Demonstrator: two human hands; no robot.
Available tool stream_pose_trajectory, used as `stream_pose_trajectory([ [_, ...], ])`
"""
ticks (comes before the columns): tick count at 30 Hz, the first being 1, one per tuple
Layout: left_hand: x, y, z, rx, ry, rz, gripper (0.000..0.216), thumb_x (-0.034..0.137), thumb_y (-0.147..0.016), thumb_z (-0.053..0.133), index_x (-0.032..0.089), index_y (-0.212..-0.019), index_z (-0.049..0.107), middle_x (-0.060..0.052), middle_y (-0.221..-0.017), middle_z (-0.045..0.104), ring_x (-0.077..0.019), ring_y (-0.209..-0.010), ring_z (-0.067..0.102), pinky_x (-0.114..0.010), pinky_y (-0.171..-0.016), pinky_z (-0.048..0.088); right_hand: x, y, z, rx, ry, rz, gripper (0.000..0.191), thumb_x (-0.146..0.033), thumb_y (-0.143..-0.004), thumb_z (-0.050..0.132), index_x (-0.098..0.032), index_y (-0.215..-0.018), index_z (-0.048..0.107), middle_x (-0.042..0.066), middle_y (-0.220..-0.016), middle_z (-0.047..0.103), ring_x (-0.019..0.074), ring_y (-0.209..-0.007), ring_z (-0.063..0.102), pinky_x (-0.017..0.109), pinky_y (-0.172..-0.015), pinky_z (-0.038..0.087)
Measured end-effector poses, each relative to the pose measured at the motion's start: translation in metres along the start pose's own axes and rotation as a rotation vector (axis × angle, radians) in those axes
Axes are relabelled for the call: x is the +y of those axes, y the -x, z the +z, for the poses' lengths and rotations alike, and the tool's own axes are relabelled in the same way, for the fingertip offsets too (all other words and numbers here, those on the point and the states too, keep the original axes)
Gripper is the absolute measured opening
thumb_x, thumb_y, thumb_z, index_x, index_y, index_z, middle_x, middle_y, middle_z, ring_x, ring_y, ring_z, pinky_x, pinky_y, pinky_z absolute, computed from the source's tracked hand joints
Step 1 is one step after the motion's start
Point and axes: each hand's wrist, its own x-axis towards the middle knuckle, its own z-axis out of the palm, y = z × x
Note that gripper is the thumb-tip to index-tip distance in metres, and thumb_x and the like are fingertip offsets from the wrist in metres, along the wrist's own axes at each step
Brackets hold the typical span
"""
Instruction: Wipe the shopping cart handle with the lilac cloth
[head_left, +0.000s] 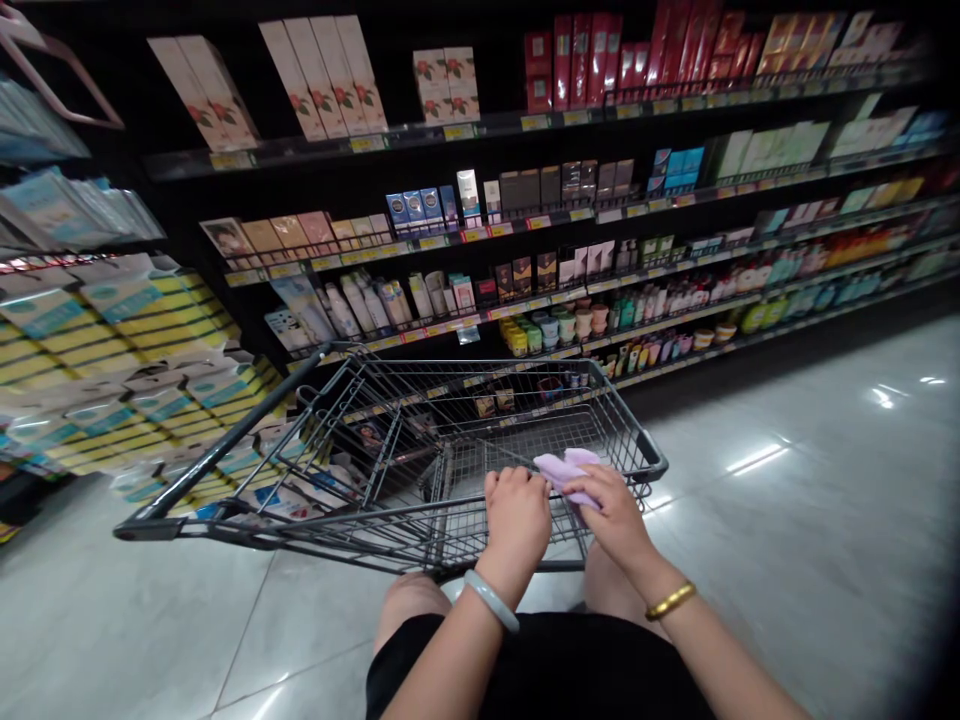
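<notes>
A grey wire shopping cart [480,507] stands sideways in front of my legs, its handle to the left. My left hand [519,512] is closed over the near top rail, fingers curled down toward the basket. A folded lilac cloth [559,470] is gripped in my right hand [613,512], just above the same rail near the cart's front corner. Part of the cloth is hidden beneath the fingers. The cloth lies close to my left fingertips; whether they touch it I cannot tell.
Shelves of boxed cosmetics, bottles and jars [525,190] run along behind the cart. Stacked yellow-striped packs [142,320] stand at the left beside the cart handle [225,450]. Shiny grey floor [787,510] extends to the right.
</notes>
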Motion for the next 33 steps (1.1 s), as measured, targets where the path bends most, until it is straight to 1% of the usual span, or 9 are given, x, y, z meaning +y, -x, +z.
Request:
stream_pose_trajectory([
  [5, 0.003, -0.007, 0.009, -0.093, 0.015, 0.074, 0.025, 0.029, -0.096, 0.047, 0.023, -0.084, 0.068, -0.004, -0.081, 0.070, -0.0199, -0.082, 0.061, -0.036, -0.079, 0.032, 0.017, 0.005, -0.017, -0.051, 0.003, -0.045, 0.031, -0.014, -0.074, 0.054, -0.028, -0.091, 0.075, 0.005, -0.111, 0.068, 0.0253, -0.111, 0.058, 0.044, -0.097, 0.046],
  [10, 0.000, -0.006, 0.013, -0.084, 0.002, 0.087, 0.024, 0.029, -0.096, 0.046, 0.022, -0.084, 0.066, -0.004, -0.080, 0.070, -0.0203, -0.080, 0.063, -0.035, -0.076, 0.032, 0.033, 0.006, -0.024, 0.162, 0.193, 0.068, 0.030, -0.015, -0.075, 0.052, -0.025, -0.095, 0.073, 0.008, -0.114, 0.066, 0.0282, -0.111, 0.057, 0.050, -0.097, 0.045],
  [14, 0.002, -0.005, 0.013, -0.066, -0.003, 0.084, 0.024, 0.027, -0.096, 0.046, 0.022, -0.084, 0.066, -0.004, -0.080, 0.071, -0.0210, -0.080, 0.063, -0.036, -0.076, 0.032, 0.014, 0.018, -0.006, 0.073, 0.201, -0.070, 0.035, -0.012, -0.078, 0.052, -0.027, -0.104, 0.070, 0.007, -0.124, 0.060, 0.0274, -0.121, 0.052, 0.053, -0.105, 0.040],
  [17, 0.002, -0.003, 0.012, -0.063, -0.005, 0.093, 0.023, 0.028, -0.096, 0.046, 0.021, -0.084, 0.065, -0.004, -0.081, 0.071, -0.0212, -0.080, 0.063, -0.036, -0.076, 0.032, 0.018, 0.029, -0.010, 0.024, 0.160, -0.154, 0.033, -0.012, -0.081, 0.052, -0.029, -0.104, 0.070, 0.005, -0.128, 0.058, 0.0257, -0.124, 0.050, 0.050, -0.107, 0.040],
  [23, 0.002, -0.003, 0.010, -0.078, 0.016, 0.078, 0.022, 0.025, -0.095, 0.047, 0.021, -0.084, 0.066, -0.005, -0.081, 0.070, -0.0205, -0.083, 0.063, -0.036, -0.078, 0.032, 0.043, 0.029, -0.028, 0.318, 0.275, 0.052, 0.024, -0.018, -0.082, 0.053, -0.025, -0.096, 0.071, 0.008, -0.123, 0.059, 0.0297, -0.118, 0.052, 0.056, -0.102, 0.041],
  [25, 0.003, -0.003, 0.009, -0.089, 0.020, 0.063, 0.023, 0.025, -0.094, 0.047, 0.020, -0.084, 0.067, -0.006, -0.081, 0.070, -0.0205, -0.083, 0.063, -0.036, -0.079, 0.032, 0.032, 0.028, -0.021, 0.270, 0.254, 0.033, 0.024, -0.018, -0.082, 0.053, -0.025, -0.097, 0.071, 0.008, -0.122, 0.060, 0.0294, -0.119, 0.051, 0.055, -0.104, 0.040],
  [29, 0.004, -0.002, 0.008, -0.079, 0.003, 0.072, 0.024, 0.026, -0.095, 0.046, 0.020, -0.084, 0.067, -0.005, -0.082, 0.071, -0.0205, -0.083, 0.063, -0.036, -0.078, 0.032, 0.014, 0.027, -0.016, 0.001, 0.152, -0.124, 0.029, -0.015, -0.082, 0.054, -0.030, -0.100, 0.072, 0.005, -0.123, 0.060, 0.0262, -0.122, 0.050, 0.051, -0.105, 0.041],
  [31, 0.003, -0.002, 0.008, -0.063, -0.004, 0.081, 0.025, 0.027, -0.096, 0.045, 0.021, -0.083, 0.066, -0.004, -0.082, 0.071, -0.0208, -0.082, 0.063, -0.036, -0.077, 0.032, 0.021, 0.025, -0.024, 0.012, 0.171, -0.097, 0.029, -0.015, -0.082, 0.054, -0.029, -0.099, 0.072, 0.005, -0.122, 0.060, 0.0266, -0.120, 0.051, 0.051, -0.105, 0.041],
  [33, 0.003, -0.002, 0.009, -0.051, -0.005, 0.088, 0.027, 0.029, -0.097, 0.044, 0.021, -0.082, 0.065, -0.004, -0.081, 0.071, -0.0210, -0.081, 0.063, -0.036, -0.077, 0.032, 0.032, 0.022, -0.033, 0.114, 0.226, -0.009, 0.028, -0.015, -0.081, 0.053, -0.027, -0.097, 0.072, 0.007, -0.120, 0.061, 0.0281, -0.118, 0.052, 0.053, -0.103, 0.042],
])
